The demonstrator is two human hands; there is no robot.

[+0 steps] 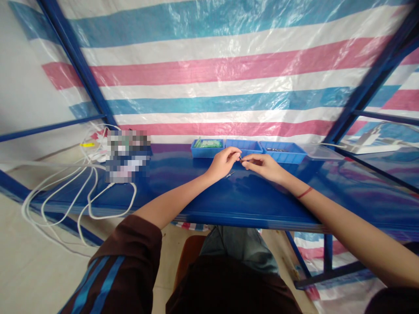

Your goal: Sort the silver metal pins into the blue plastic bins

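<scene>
Above the blue tabletop (209, 196), my left hand (225, 162) and my right hand (262, 165) meet, fingertips pinched together around a small dark part (240, 158). It is too small to name, and the fingers cover most of it. Just below my left hand, a short thin metallic piece (230, 174) lies on the table. Behind the hands stand three blue bins: the left bin (207, 152) holds green-and-white items, the middle bin (248, 146) is partly hidden by my hands, and the right bin (288, 158) contains small metallic pieces.
White cables (94, 192) loop over the table's left end, beside a blurred-out patch (127, 157). A clear lid-like sheet (322, 151) lies right of the bins, with a white device (366, 141) beyond. Blue posts (366, 83) frame a striped plastic sheet (212, 65) at the back.
</scene>
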